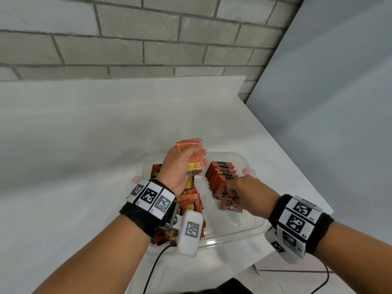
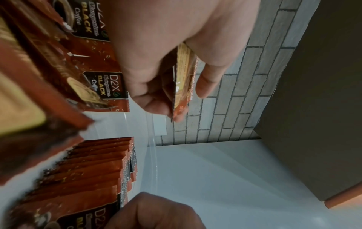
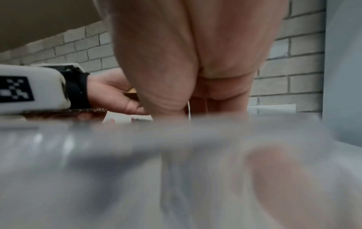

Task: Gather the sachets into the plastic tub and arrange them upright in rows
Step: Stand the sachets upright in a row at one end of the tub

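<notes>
Setting a sachet onto the upright row at the tub's right side, the right hand pinches it; the left hand grips spare sachets, likely next.

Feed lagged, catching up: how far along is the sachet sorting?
Done: one upright row of sachets stands in the plastic tub. In hand: the right hand pinches a sachet at that row's near end; the left hand holds several sachets. Left: the loose pile under the left wrist.

Grey brick wall with dark mortar lines behind; white table below it; plain pale panel at right; tiled floor glimpsed at lower right; soft, even light.
</notes>
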`<state>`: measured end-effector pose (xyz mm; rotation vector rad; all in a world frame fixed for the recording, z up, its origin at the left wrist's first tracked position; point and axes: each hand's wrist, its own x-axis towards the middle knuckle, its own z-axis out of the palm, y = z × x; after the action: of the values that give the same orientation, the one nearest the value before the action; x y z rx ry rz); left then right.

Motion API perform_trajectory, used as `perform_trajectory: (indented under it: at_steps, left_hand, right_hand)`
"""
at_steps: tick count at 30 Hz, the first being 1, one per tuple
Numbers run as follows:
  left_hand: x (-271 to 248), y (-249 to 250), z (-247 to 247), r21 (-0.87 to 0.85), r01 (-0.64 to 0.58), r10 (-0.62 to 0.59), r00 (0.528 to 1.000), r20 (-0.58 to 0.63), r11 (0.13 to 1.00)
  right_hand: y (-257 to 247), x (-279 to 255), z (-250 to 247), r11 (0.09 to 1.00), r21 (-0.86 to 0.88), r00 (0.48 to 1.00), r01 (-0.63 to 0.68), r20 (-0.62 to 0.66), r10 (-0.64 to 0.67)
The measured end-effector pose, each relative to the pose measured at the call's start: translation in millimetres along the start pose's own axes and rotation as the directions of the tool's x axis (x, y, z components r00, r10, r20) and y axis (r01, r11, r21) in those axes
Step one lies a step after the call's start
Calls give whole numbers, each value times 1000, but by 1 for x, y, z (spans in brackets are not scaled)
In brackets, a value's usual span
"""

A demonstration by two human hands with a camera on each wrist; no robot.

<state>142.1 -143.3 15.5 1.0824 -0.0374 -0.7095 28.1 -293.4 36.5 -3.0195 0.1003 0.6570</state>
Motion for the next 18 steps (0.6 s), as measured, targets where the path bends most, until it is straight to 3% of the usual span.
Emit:
perform_trajectory:
  at_steps: [6, 18]
  left_hand:
    - [-1, 1, 1, 12, -1, 1, 1000, -4, 1000]
    - [-2, 1, 2, 28, 17, -17, 1000, 13, 999]
  right_hand:
    - [-9, 1, -3, 991, -121, 998, -55, -14, 54]
    - [-9, 13, -21, 965, -252, 988, -70, 118, 102]
